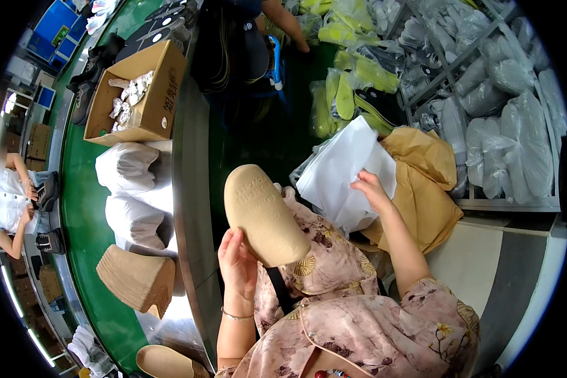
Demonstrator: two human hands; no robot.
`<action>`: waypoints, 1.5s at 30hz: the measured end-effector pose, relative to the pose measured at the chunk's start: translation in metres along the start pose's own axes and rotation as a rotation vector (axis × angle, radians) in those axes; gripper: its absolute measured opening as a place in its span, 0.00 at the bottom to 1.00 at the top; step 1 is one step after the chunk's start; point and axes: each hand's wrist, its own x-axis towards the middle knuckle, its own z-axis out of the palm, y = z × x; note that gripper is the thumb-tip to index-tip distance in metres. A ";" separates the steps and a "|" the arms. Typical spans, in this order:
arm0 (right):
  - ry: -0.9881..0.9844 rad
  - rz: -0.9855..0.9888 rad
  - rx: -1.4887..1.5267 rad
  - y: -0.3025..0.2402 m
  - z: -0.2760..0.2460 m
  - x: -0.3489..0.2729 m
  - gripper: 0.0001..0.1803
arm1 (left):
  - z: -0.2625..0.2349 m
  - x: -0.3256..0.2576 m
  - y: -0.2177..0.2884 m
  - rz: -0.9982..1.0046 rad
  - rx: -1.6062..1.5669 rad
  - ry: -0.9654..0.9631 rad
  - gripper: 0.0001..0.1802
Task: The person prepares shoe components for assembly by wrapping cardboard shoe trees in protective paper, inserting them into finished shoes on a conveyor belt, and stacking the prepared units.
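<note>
My left hand (238,268) is closed on the lower edge of a tan moulded-pulp shoe insert (264,217), which is tilted upward in front of my body. Its wide face shows faint raised marks. In my right hand (373,192) the thumb and fingers pinch a white sheet of tissue paper (337,167); whether it is one sheet or several I cannot tell. Below and beside that paper lies crumpled brown wrapping paper (425,173). To my left, a nested stack of tan inserts (135,277) rests on the metal bench, and another insert (167,362) is nearer me.
Two white-wrapped bundles (127,167) and an open cardboard box (160,94) of small wrapped packets line the metal bench edge (192,189). Beyond runs a green conveyor (82,208) with a co-worker (12,201). At right stands a rack (516,203) of bagged grey insoles.
</note>
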 end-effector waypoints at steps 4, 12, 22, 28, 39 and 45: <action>-0.261 -0.216 -0.133 -0.092 0.027 -0.073 0.06 | 0.016 -0.011 -0.012 0.057 0.076 -0.043 0.05; -0.487 -0.696 -0.820 -0.167 0.118 -0.185 0.11 | 0.020 -0.029 -0.045 0.334 -0.021 -0.223 0.04; -0.503 -1.067 -0.910 -0.139 0.166 -0.186 0.08 | -0.008 -0.060 -0.045 0.235 -0.231 -0.334 0.08; -0.587 -1.031 -0.826 -0.132 0.181 -0.189 0.06 | -0.017 -0.059 -0.070 0.035 -0.485 -0.416 0.19; -0.270 -0.862 -0.763 -0.158 0.169 -0.168 0.17 | -0.009 -0.060 -0.049 0.115 -0.357 -0.357 0.17; -0.331 -0.987 -1.219 -0.161 0.166 -0.141 0.33 | 0.002 -0.063 -0.043 0.123 -0.358 -0.326 0.13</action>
